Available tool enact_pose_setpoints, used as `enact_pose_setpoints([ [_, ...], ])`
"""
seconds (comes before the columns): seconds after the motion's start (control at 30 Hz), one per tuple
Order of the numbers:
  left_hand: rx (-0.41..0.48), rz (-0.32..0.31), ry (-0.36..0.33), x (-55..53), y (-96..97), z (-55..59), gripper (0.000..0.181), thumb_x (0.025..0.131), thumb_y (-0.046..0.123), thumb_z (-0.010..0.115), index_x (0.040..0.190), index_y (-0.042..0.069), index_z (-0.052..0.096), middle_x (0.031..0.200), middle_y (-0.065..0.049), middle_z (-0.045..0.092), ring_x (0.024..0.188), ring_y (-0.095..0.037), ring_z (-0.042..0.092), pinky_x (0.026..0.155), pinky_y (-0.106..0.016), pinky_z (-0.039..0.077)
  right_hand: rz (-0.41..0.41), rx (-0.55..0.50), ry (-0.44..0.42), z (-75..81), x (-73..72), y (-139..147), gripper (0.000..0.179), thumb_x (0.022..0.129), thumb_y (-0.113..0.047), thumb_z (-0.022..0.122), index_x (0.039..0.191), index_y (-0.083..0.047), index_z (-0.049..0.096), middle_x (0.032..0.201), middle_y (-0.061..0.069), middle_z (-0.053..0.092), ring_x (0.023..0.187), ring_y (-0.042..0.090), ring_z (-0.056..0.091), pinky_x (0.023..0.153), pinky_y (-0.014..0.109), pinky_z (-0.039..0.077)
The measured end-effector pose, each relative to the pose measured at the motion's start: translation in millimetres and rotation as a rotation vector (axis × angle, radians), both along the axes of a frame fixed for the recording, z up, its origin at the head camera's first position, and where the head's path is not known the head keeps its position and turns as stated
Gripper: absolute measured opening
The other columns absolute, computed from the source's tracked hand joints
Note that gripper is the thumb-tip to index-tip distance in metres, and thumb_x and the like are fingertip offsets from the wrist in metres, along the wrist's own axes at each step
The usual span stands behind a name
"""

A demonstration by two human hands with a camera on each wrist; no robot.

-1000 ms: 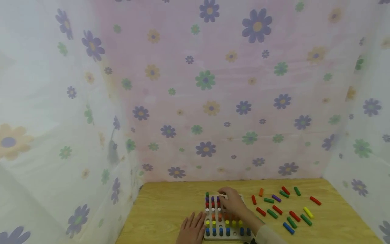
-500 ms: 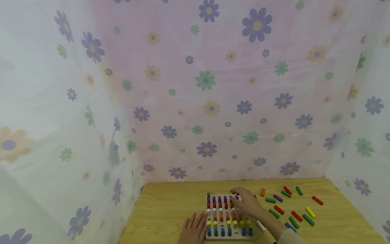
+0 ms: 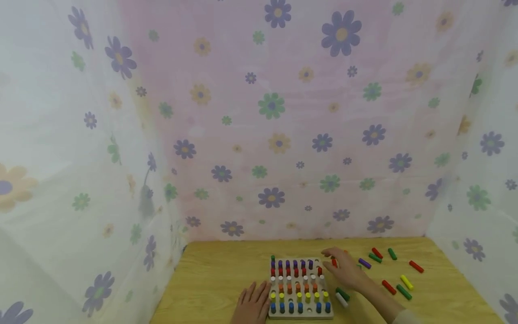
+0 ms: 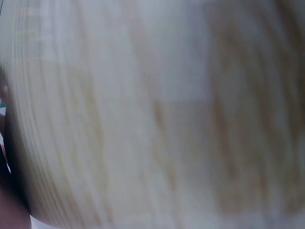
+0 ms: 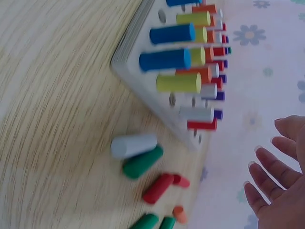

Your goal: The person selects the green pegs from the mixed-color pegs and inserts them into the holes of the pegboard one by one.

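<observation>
A pale pegboard (image 3: 301, 316) stands near the table's front, set with rows of upright pegs: blue, yellow, orange, white, red and purple, with one green peg (image 3: 273, 258) at the back left corner. Several holes are bare. My left hand (image 3: 252, 304) lies flat with fingers spread, fingertips at the board's left edge. Just off the board's back right corner is my right hand (image 3: 345, 271), held over the table near a loose red peg (image 3: 334, 263). In the right wrist view its fingers (image 5: 274, 167) are loosely extended with nothing between them.
On the table (image 3: 218, 270), a white peg (image 3: 341, 300) and a green peg (image 3: 342, 293) lie together right of the board. Farther right are scattered red, green, purple and yellow pegs (image 3: 406, 282). Flowered cloth (image 3: 315, 171) encloses the back and sides. The left wrist view is mostly blurred.
My right hand has moved rightward from over the board's back rows to beyond its right side, uncovering more red and purple pegs. My left hand stays at the board's left edge.
</observation>
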State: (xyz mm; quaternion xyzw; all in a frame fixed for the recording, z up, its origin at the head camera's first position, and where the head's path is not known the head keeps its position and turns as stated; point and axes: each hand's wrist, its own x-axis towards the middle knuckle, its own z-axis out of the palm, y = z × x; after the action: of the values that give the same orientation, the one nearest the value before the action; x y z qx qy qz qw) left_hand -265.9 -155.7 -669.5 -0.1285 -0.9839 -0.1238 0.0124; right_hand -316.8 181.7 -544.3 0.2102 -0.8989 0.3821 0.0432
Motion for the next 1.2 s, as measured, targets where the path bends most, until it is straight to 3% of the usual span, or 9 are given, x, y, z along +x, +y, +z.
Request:
enact_pose_setpoints([
  [0.3,-0.013,0.01,-0.021,1.1,1.6,0.7,0.067,0.108,0.063,0.014,0.156,0.031,0.047,0.158,0.01,0.047,0.146,-0.031,0.041,0.118,-0.057,0.033,-0.084,0.044,0.033,-0.3,0.0,38,0.032,0.099,-0.016,0.07,0.128,-0.002,0.066,0.122,0.014,0.067,0.107,0.034,0.063,0.084,0.048,0.058],
  [0.8,-0.028,0.002,0.005,0.5,-0.9,3.7,0.065,0.109,0.061,0.015,0.156,0.03,0.046,0.157,0.009,0.047,0.146,-0.031,0.042,0.118,-0.057,0.035,-0.171,0.057,0.103,-5.4,2.6,102,0.046,0.096,-0.015,0.072,0.131,0.011,0.058,0.125,0.032,0.061,0.108,0.049,0.062,0.085,0.06,0.058],
  [1.2,-0.044,-0.007,-0.01,-1.8,0.4,1.0,0.068,0.108,0.063,0.012,0.157,0.03,0.045,0.158,0.009,0.046,0.146,-0.03,0.041,0.118,-0.057,0.034,-0.223,0.122,0.102,-12.5,0.1,130,0.041,0.094,-0.01,0.073,0.128,0.01,0.06,0.122,0.032,0.061,0.11,0.051,0.06,0.084,0.062,0.057],
])
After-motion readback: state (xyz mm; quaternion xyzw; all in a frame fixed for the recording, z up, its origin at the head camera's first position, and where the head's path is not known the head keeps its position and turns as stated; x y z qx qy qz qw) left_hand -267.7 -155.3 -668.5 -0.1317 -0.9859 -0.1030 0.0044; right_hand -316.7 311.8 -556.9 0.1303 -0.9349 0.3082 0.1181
